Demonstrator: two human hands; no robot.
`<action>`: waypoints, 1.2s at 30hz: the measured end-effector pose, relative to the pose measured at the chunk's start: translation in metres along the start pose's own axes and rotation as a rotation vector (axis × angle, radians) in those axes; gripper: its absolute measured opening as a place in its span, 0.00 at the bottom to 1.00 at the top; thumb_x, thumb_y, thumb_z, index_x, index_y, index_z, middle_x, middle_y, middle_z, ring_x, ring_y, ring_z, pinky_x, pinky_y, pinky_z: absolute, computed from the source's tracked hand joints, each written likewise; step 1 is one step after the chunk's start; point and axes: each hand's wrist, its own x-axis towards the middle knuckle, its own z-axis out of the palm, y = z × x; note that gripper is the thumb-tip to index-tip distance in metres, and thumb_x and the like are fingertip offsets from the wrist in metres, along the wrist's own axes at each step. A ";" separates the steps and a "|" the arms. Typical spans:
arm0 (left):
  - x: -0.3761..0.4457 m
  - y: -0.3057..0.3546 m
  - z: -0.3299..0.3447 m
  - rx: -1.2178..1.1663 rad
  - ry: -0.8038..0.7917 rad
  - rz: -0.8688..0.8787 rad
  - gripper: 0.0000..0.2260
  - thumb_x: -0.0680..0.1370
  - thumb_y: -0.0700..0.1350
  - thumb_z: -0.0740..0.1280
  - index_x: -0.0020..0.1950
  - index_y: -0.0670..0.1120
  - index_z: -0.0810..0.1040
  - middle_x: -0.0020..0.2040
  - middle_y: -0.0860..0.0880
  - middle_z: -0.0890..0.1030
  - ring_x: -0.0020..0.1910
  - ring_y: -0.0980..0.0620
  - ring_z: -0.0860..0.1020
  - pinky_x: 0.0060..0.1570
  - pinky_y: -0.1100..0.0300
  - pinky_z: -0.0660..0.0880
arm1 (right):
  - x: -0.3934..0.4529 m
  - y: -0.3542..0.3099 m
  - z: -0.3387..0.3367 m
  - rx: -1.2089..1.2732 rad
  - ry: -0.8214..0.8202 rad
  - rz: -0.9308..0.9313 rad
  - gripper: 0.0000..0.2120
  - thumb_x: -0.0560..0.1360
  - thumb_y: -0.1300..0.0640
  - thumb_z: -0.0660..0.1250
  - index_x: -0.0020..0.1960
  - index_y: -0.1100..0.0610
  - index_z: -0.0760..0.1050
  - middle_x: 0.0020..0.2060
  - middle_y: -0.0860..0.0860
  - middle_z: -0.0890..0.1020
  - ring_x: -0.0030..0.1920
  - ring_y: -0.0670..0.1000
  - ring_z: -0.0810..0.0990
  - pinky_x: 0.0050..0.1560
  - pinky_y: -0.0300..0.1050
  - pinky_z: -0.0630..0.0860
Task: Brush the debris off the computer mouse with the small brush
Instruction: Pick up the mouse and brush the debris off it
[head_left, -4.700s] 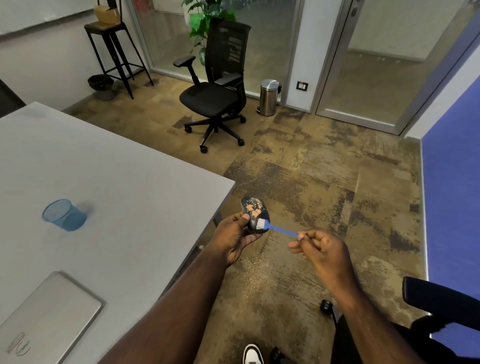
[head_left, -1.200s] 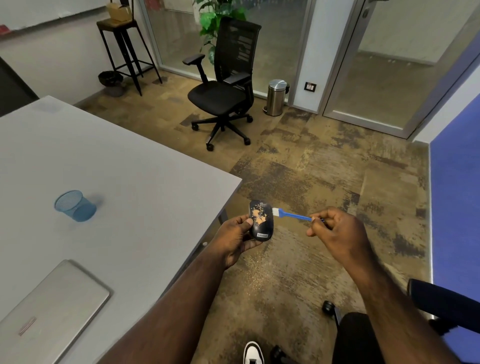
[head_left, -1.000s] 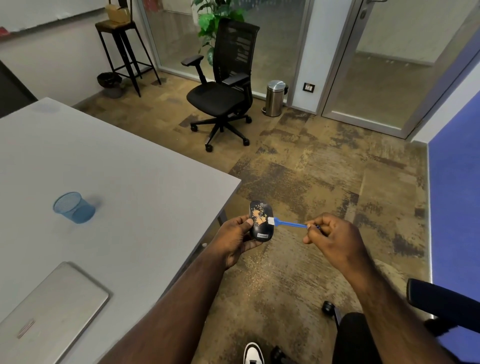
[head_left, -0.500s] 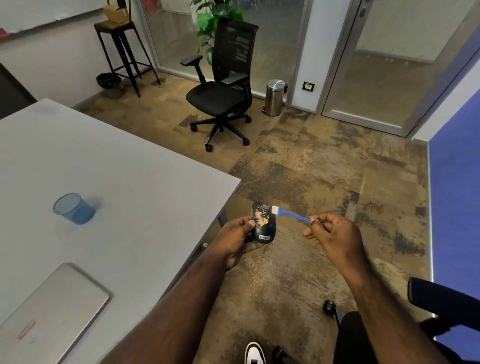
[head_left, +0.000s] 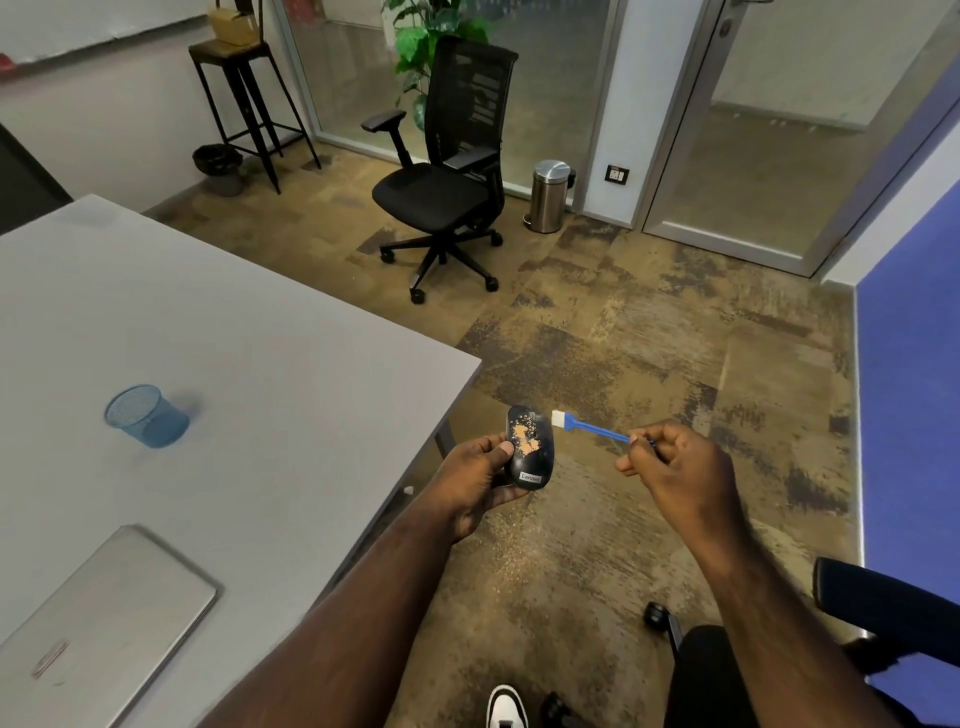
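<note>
1. Mottled brown carpet (head_left: 597, 332) fills the centre and right of the frame, lying open between the grey table (head_left: 249, 332) at left and the black office chair (head_left: 447, 176) at upper centre; the table's corner ends just left of the hands.
2. Held over that open floor at centre frame, the left hand (head_left: 475, 480) is curled around the computer mouse (head_left: 529, 447), thumb on its near left edge; orange debris (head_left: 525, 440) covers the top.
3. To the right, the right hand (head_left: 675, 462) is closed in a pinch on the handle end of the small brush (head_left: 587, 427), whose white bristles sit just beside the mouse's upper right edge, apart from the debris.
4. Fingers under the mouse are hidden, and the brush's handle end is buried in the right hand's grip.
5. A closed laptop (head_left: 104, 623) is cut off at lower left; a blue mesh cup (head_left: 145, 415) lies tipped on the table.
6. Compared with half a second ago, the brush sits about the same, beside the mouse's upper right, and the debris patch looks unchanged.
</note>
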 end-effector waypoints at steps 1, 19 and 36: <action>0.000 0.000 0.000 -0.001 0.001 0.000 0.11 0.82 0.40 0.59 0.56 0.42 0.81 0.54 0.41 0.84 0.52 0.45 0.83 0.48 0.51 0.82 | -0.001 0.000 -0.002 0.023 -0.046 -0.031 0.05 0.76 0.57 0.69 0.44 0.47 0.80 0.32 0.38 0.85 0.22 0.40 0.77 0.20 0.32 0.67; -0.004 -0.002 0.005 0.089 0.075 -0.047 0.09 0.82 0.40 0.59 0.56 0.40 0.79 0.54 0.39 0.82 0.46 0.46 0.83 0.36 0.56 0.82 | -0.013 0.005 0.009 -0.013 -0.152 -0.065 0.08 0.75 0.57 0.70 0.41 0.45 0.79 0.30 0.39 0.85 0.22 0.40 0.79 0.20 0.33 0.68; -0.008 0.003 0.007 0.097 0.095 -0.054 0.09 0.83 0.40 0.59 0.52 0.41 0.79 0.54 0.38 0.81 0.49 0.44 0.82 0.42 0.53 0.82 | -0.012 0.011 0.008 -0.046 -0.123 -0.031 0.07 0.74 0.56 0.69 0.41 0.44 0.79 0.29 0.37 0.85 0.22 0.41 0.79 0.20 0.35 0.70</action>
